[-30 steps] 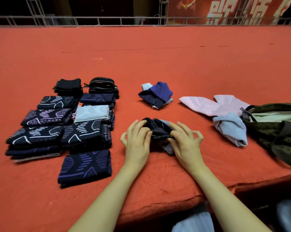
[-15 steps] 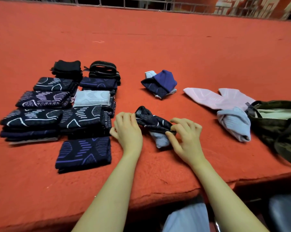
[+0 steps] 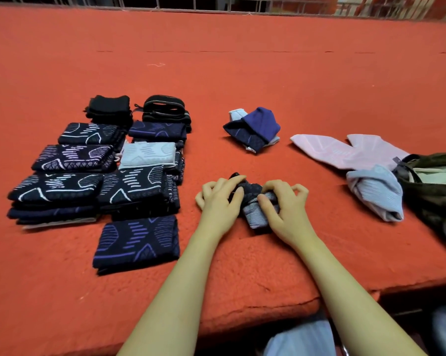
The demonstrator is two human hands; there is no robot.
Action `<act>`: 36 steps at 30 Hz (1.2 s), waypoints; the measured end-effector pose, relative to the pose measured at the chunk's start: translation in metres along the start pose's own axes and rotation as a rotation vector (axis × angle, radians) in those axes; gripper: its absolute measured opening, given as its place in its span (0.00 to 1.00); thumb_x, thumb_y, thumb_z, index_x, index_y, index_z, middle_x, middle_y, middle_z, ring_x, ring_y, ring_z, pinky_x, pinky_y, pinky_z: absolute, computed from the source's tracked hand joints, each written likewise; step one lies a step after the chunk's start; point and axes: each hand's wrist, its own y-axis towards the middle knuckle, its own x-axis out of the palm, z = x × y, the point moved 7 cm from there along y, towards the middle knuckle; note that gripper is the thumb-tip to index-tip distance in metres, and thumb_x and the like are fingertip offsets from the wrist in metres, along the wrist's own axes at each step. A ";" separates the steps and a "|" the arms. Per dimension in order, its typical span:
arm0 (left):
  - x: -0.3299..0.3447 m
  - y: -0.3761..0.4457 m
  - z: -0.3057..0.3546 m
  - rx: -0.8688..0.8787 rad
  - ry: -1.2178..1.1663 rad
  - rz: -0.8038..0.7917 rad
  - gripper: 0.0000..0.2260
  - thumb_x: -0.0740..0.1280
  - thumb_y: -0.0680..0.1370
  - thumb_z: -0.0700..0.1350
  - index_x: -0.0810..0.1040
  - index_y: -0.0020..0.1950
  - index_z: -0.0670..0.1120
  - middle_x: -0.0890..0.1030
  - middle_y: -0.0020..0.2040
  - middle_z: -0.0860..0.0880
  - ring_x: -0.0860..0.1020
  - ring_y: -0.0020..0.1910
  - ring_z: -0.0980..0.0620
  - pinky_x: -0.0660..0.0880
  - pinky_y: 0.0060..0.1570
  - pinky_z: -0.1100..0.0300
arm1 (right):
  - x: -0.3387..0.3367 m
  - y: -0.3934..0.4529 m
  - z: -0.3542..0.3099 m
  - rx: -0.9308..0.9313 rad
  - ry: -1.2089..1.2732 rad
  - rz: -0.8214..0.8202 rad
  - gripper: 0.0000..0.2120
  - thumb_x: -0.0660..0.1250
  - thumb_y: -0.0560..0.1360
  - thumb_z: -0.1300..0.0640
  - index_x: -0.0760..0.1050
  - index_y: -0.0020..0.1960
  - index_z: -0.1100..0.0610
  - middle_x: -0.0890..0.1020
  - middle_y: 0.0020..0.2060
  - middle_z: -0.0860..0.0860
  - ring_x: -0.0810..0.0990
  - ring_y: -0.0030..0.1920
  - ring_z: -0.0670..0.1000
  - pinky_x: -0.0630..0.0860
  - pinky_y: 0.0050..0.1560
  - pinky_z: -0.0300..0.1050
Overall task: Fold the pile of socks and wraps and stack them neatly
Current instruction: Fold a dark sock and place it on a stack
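A dark navy and grey-striped sock bundle [image 3: 255, 206] lies on the red felt table [image 3: 242, 73] just in front of me. My left hand [image 3: 219, 204] grips its left side with curled fingers. My right hand [image 3: 285, 209] pinches its right side, thumb on the striped cuff. Folded dark patterned wraps [image 3: 93, 173] sit stacked in rows at the left, with one folded navy wrap [image 3: 137, 242] alone nearer me.
A blue and navy sock bundle [image 3: 255, 129] lies beyond my hands. Pink socks [image 3: 345, 150] and a pale blue folded sock [image 3: 376, 194] lie at the right, beside a dark green bag [image 3: 437, 186]. The table's front edge [image 3: 242, 317] runs under my forearms.
Both hands have closed in on the sock bundle, bunching it shorter between them. The camera has tilted down and moved nearer the table.
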 end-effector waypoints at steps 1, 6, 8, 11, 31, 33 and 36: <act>0.000 0.000 0.001 0.011 0.017 0.002 0.16 0.55 0.78 0.56 0.76 0.61 0.59 0.74 0.54 0.61 0.62 0.58 0.54 0.50 0.53 0.62 | -0.001 -0.001 0.001 0.002 0.015 0.008 0.12 0.56 0.77 0.50 0.73 0.51 0.55 0.75 0.46 0.42 0.72 0.48 0.42 0.54 0.50 0.42; -0.015 0.000 -0.003 -0.083 -0.163 0.196 0.16 0.57 0.75 0.55 0.80 0.51 0.50 0.69 0.56 0.63 0.61 0.59 0.60 0.54 0.56 0.60 | 0.000 -0.003 0.001 -0.017 0.010 0.003 0.10 0.56 0.77 0.50 0.74 0.51 0.52 0.78 0.48 0.43 0.73 0.51 0.43 0.54 0.55 0.39; -0.020 -0.002 -0.004 -0.084 -0.190 0.258 0.14 0.57 0.76 0.53 0.80 0.50 0.49 0.70 0.57 0.63 0.61 0.59 0.62 0.54 0.55 0.60 | -0.003 -0.004 -0.002 -0.050 -0.027 0.043 0.06 0.59 0.76 0.51 0.72 0.50 0.50 0.79 0.48 0.45 0.74 0.52 0.44 0.55 0.53 0.41; -0.023 -0.002 -0.005 -0.094 -0.172 0.320 0.10 0.60 0.78 0.50 0.80 0.48 0.48 0.72 0.58 0.60 0.63 0.60 0.60 0.52 0.55 0.62 | -0.006 -0.003 -0.008 -0.111 -0.183 0.106 0.03 0.58 0.78 0.50 0.69 0.49 0.48 0.77 0.40 0.46 0.73 0.48 0.47 0.53 0.47 0.44; -0.031 -0.009 -0.010 -0.238 0.075 0.560 0.10 0.64 0.75 0.47 0.82 0.42 0.43 0.77 0.55 0.45 0.73 0.56 0.41 0.58 0.57 0.51 | -0.042 -0.019 0.015 0.227 -0.313 0.482 0.10 0.64 0.75 0.51 0.78 0.39 0.55 0.76 0.28 0.47 0.69 0.32 0.46 0.55 0.44 0.46; -0.031 -0.009 -0.012 -0.256 0.108 0.572 0.10 0.64 0.74 0.46 0.82 0.42 0.42 0.78 0.55 0.44 0.74 0.55 0.40 0.58 0.56 0.52 | -0.043 -0.024 0.025 0.340 -0.240 0.496 0.11 0.64 0.75 0.51 0.79 0.40 0.55 0.75 0.28 0.48 0.67 0.34 0.47 0.57 0.46 0.47; -0.031 -0.009 -0.016 -0.296 0.120 0.565 0.10 0.65 0.75 0.46 0.82 0.42 0.41 0.77 0.55 0.43 0.73 0.55 0.39 0.58 0.55 0.52 | -0.043 -0.029 0.041 0.504 -0.149 0.498 0.14 0.61 0.76 0.46 0.78 0.41 0.54 0.74 0.29 0.47 0.70 0.33 0.48 0.58 0.49 0.49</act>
